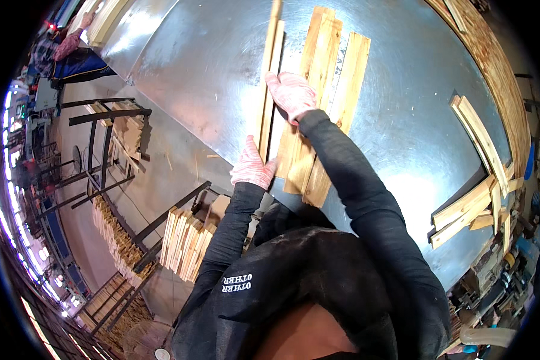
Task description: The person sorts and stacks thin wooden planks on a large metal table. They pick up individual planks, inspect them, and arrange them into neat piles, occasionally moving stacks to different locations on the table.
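Two narrow wooden boards [269, 99] stand on edge, side by side, on the metal table. Around their near end, my left hand [255, 166] is closed, thumb on the left side and fingers on the right. My right hand [292, 96] grips the same pair farther up from the right, its fingertips partly hidden. Both hands wear pink-and-white knit gloves. Just to the right, several flat boards [349, 84] lie lengthwise, some overlapping, beneath my right wrist and forearm.
The shiny metal table [408, 114] has a wooden rim [492, 54] on the far right. A loose pile of boards [477, 198] lies at its right end. Left on the floor are black metal racks [111, 114] and stacked boards [186, 243]. Another person [66, 51] works at upper left.
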Action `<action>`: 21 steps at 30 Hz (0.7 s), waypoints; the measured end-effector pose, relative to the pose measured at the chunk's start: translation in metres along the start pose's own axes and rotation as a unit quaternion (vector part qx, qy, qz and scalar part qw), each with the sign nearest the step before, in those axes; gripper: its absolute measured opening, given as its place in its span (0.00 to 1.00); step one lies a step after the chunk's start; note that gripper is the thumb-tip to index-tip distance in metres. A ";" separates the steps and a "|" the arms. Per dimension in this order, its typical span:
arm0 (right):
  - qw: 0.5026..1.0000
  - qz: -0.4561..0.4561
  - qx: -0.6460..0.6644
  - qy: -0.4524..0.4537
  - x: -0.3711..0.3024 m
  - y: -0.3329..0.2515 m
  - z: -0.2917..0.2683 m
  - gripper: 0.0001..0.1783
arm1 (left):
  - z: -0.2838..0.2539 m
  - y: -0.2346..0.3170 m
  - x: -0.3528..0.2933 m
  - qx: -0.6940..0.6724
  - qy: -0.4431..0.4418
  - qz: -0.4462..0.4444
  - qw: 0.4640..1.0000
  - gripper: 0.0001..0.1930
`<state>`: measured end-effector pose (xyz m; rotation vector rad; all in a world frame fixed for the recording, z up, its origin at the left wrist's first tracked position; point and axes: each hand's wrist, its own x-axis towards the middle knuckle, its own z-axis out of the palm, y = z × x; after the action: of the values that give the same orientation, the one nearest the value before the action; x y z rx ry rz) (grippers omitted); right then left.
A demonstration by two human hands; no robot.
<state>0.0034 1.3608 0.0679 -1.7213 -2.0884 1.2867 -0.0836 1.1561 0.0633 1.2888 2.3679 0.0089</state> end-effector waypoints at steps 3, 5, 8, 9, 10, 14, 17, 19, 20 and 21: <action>0.992 -0.024 0.112 0.047 -0.045 0.017 -0.039 0.27 | 0.001 -0.019 0.016 -0.023 -0.042 -0.048 0.998 0.40; 0.979 -0.034 0.114 0.165 -0.068 0.068 -0.055 0.22 | -0.018 -0.021 0.035 0.029 -0.042 -0.043 0.998 0.38; 0.946 0.007 0.032 0.323 -0.111 0.162 -0.075 0.24 | -0.045 -0.019 0.106 0.057 0.029 0.014 0.998 0.31; 0.935 0.024 0.002 0.354 -0.127 0.193 -0.082 0.27 | -0.053 -0.020 0.141 0.041 0.071 0.068 0.994 0.29; 0.937 0.075 -0.051 0.336 -0.140 0.214 -0.086 0.32 | -0.024 -0.071 0.204 0.107 0.128 0.065 0.984 0.26; 0.938 0.204 -0.054 0.275 -0.187 0.201 -0.078 0.39 | -0.101 0.019 0.300 -0.018 0.068 0.100 0.992 0.25; 0.963 0.009 -0.117 0.243 -0.186 0.163 -0.028 0.44 | -0.122 0.106 0.253 0.112 0.287 0.089 0.947 0.35; 0.968 -0.018 -0.065 0.241 -0.176 0.135 -0.009 0.43 | -0.076 0.102 0.224 0.073 0.290 0.235 0.925 0.40; 0.983 0.006 0.003 0.181 -0.168 0.123 -0.007 0.42 | -0.033 0.084 0.209 0.067 0.273 0.316 0.906 0.41; 0.976 -0.007 0.024 0.217 -0.166 0.119 0.004 0.42 | -0.023 0.104 0.149 0.009 0.086 0.249 0.965 0.40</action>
<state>0.1438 1.2135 0.0488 -1.7677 -1.7990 0.8485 -0.0789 1.3388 0.0505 1.9279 2.1137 0.2628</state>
